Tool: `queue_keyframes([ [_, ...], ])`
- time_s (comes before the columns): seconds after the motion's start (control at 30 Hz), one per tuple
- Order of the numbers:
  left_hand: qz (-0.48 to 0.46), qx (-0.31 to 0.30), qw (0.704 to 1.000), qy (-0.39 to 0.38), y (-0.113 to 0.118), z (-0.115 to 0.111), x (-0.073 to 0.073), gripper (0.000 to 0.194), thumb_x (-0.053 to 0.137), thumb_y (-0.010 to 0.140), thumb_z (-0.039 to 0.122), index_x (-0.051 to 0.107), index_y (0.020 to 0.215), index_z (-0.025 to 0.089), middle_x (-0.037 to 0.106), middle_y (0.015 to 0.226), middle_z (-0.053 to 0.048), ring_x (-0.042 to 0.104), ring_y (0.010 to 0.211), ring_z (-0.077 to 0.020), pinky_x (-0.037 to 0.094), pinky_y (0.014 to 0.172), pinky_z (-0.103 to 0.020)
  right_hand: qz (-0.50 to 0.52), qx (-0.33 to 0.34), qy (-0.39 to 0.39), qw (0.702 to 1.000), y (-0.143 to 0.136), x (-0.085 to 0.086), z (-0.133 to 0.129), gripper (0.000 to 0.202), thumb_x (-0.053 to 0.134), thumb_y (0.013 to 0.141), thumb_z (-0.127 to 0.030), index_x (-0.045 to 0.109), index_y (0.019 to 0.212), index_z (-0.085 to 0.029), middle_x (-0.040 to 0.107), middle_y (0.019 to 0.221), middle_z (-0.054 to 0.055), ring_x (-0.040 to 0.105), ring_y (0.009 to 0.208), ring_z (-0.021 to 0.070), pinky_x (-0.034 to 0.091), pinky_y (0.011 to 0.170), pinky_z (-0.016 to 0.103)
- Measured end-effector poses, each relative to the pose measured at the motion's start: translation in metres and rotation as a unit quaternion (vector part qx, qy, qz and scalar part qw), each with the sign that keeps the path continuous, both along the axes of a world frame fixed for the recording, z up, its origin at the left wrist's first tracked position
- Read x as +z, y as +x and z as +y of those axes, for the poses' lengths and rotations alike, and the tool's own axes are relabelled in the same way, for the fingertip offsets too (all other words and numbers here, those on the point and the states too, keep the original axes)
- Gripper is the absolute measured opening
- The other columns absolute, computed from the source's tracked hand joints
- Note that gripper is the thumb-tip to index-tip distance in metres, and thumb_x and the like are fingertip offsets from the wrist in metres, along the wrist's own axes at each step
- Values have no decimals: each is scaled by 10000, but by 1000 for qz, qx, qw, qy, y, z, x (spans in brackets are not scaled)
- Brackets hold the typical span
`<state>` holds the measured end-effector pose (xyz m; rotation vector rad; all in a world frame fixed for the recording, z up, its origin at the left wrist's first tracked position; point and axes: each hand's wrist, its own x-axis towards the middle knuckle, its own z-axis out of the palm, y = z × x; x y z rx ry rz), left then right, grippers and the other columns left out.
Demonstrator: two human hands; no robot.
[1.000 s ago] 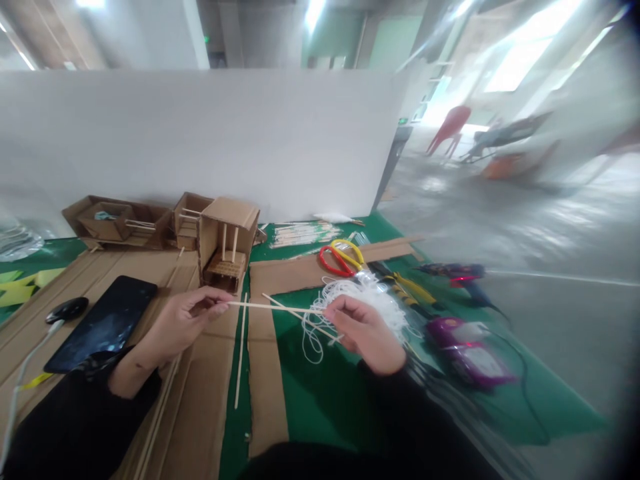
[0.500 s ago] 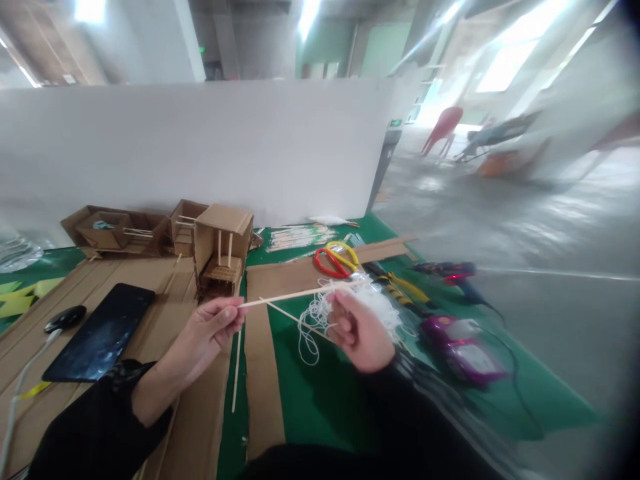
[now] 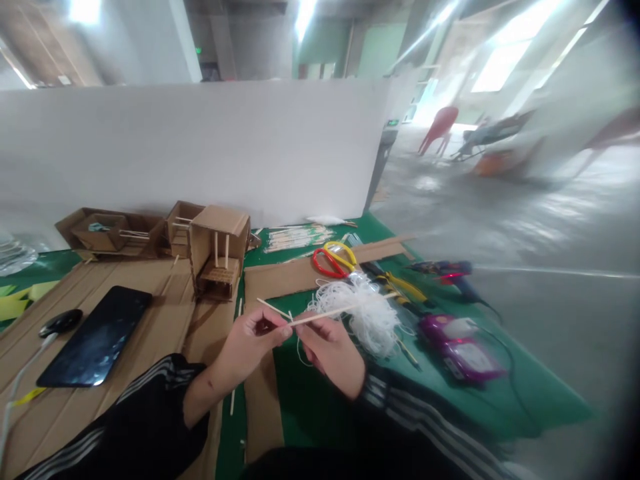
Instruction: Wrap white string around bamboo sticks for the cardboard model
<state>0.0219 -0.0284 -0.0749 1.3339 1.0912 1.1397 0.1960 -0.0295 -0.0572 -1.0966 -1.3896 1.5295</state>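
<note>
A thin wooden stick (image 3: 345,309) slants up to the right, its near end pinched by my left hand (image 3: 254,340). My right hand (image 3: 333,350) has its fingers closed round the same stick, close beside my left fingertips. Another thin stick (image 3: 273,307) shows just beyond my fingers, with a short piece sticking up at its end. Behind my right hand lies a tangled heap of white string (image 3: 375,320). Scissors with red and yellow handles (image 3: 333,259) rest behind it on cardboard.
Cardboard box models (image 3: 220,250) stand at the back left. A black tablet (image 3: 95,337) and a mouse (image 3: 61,323) lie on cardboard at left. At right are pliers (image 3: 407,287), a glue gun (image 3: 445,269) and a purple device (image 3: 460,347). White-wrapped sticks (image 3: 297,237) lie behind.
My left hand has moved right along with the stick, and my right hand has come in lower and left, so they now meet. More of the string heap is visible.
</note>
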Motion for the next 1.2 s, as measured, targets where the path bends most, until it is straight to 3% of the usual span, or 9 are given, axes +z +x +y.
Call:
queue_keyframes([
  [0.1, 6, -7, 1000, 10, -1, 0, -2, 208, 728, 742, 307, 586, 788, 163, 594, 727, -3, 561, 686, -123, 451, 645, -233, -1, 7, 9, 1000, -1, 2, -2, 245, 569, 836, -404, 616, 828, -163, 446, 447, -74, 346, 350, 52, 234, 342, 183],
  [0.27, 6, -38, 999, -17, -2, -1, -3, 393, 729, 737, 322, 625, 1089, 180, 600, 749, -7, 566, 705, -131, 461, 673, -242, -1, 9, 13, 1000, 0, 1, -4, 283, 571, 832, -450, 607, 824, -170, 436, 450, -73, 339, 359, 57, 230, 360, 194],
  [0.53, 64, -52, 997, 8, -5, -7, -2, 234, 670, 792, 351, 718, 960, 195, 702, 884, -52, 620, 798, -175, 489, 733, -260, -25, 16, 38, 999, 0, 2, -4, 311, 557, 852, -439, 599, 712, -164, 427, 443, -60, 360, 399, 69, 254, 402, 204],
  [0.7, 31, -27, 999, -7, -5, -7, -2, 224, 653, 799, 386, 690, 861, 174, 671, 746, -28, 594, 631, -136, 490, 608, -239, -30, 8, 35, 999, 1, 3, -4, 321, 563, 842, -457, 641, 747, -161, 436, 425, -56, 358, 387, 72, 248, 398, 207],
  [0.93, -28, -9, 998, -49, -5, -6, -5, 271, 645, 804, 412, 683, 868, 152, 674, 761, -48, 613, 682, -147, 523, 632, -256, -22, -18, 22, 999, 5, -1, -1, 343, 564, 836, -484, 680, 834, -161, 451, 419, -56, 315, 344, 63, 193, 349, 203],
  [1.2, 1, -12, 999, -40, -5, -6, -7, 246, 646, 812, 395, 703, 897, 171, 679, 745, -31, 612, 675, -134, 526, 624, -234, -46, 0, 45, 998, 5, 1, -2, 331, 545, 862, -450, 696, 821, -158, 468, 426, -50, 378, 412, 75, 305, 438, 206],
])
